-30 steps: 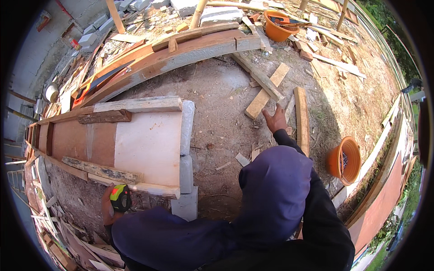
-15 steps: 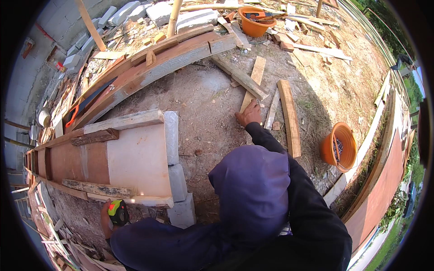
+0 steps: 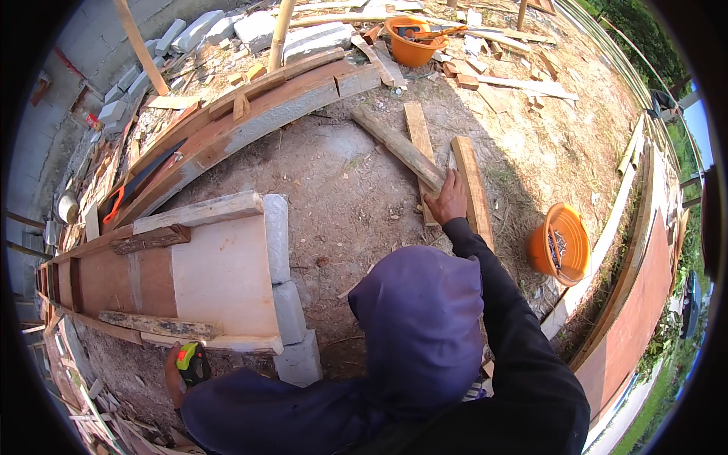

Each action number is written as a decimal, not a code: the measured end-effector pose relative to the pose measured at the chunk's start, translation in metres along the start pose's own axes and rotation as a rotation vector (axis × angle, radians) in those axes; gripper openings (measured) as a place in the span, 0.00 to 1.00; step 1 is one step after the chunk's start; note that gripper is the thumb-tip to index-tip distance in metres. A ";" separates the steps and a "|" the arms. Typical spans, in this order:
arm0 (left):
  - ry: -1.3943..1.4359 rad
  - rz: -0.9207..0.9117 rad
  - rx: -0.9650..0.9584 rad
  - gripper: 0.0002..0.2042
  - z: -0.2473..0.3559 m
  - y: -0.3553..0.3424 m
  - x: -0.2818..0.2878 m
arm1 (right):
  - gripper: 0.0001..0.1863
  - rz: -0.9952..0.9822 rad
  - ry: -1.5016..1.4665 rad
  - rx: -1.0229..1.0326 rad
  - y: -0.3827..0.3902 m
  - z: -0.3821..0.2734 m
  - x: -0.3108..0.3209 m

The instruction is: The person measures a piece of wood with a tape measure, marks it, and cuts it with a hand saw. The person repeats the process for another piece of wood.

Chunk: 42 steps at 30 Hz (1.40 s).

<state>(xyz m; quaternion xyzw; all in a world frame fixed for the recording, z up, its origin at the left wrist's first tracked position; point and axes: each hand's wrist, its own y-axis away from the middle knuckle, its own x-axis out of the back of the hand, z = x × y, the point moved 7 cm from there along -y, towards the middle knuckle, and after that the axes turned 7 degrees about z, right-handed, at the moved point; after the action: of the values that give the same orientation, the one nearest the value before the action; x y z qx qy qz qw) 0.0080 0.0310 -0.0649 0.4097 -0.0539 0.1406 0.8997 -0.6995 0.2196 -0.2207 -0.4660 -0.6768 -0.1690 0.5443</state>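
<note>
My left hand (image 3: 174, 374) is closed around a yellow-green and black tape measure (image 3: 194, 362), beside the near edge of a long plywood-bottomed wooden form (image 3: 225, 271). On the ground ahead, my right hand (image 3: 449, 200) has its fingers wrapped over the near end of a weathered wooden batten (image 3: 394, 146). That batten lies slantwise across a lighter plank (image 3: 419, 136). Just right of the hand lies another light plank (image 3: 472, 178), partly covered by my fingers and sleeve. Two loose pieces of wood (image 3: 155, 324) rest on or against the form's near side.
An orange bucket of nails (image 3: 560, 244) stands at the right; another orange bucket with tools (image 3: 412, 47) is farther off. A second long form (image 3: 250, 120) with a handsaw (image 3: 149, 176) lies beyond. White blocks (image 3: 289, 311) edge the plywood. A purple hood (image 3: 417, 311) hides the ground below.
My right hand has moved from the lighter plank to the weathered batten's end. The lighter plank has turned, its near end now farther right. My left hand still holds the tape measure.
</note>
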 end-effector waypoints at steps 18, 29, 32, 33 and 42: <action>0.037 0.141 -0.086 0.19 0.011 0.036 -0.022 | 0.31 -0.716 -1.550 -0.918 0.025 0.000 -0.023; 0.043 -0.014 -0.137 0.17 0.010 0.031 -0.015 | 0.27 -0.771 -1.530 -0.866 0.056 0.004 -0.016; 0.050 -0.085 -0.155 0.17 0.004 0.015 0.002 | 0.30 -0.765 -1.425 -0.790 0.066 -0.007 -0.010; 0.067 -0.008 -0.132 0.17 0.007 0.029 -0.009 | 0.31 -0.741 -1.362 -0.772 0.075 -0.007 -0.009; 0.079 -0.026 -0.016 0.18 0.012 0.044 -0.025 | 0.30 -0.651 -0.881 -0.247 0.137 -0.023 0.037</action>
<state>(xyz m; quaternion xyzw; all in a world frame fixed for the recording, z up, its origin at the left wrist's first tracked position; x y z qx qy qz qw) -0.0289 0.0443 -0.0310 0.3974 -0.0139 0.1445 0.9061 -0.5741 0.2886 -0.2177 -0.3198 -0.9243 -0.1955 0.0713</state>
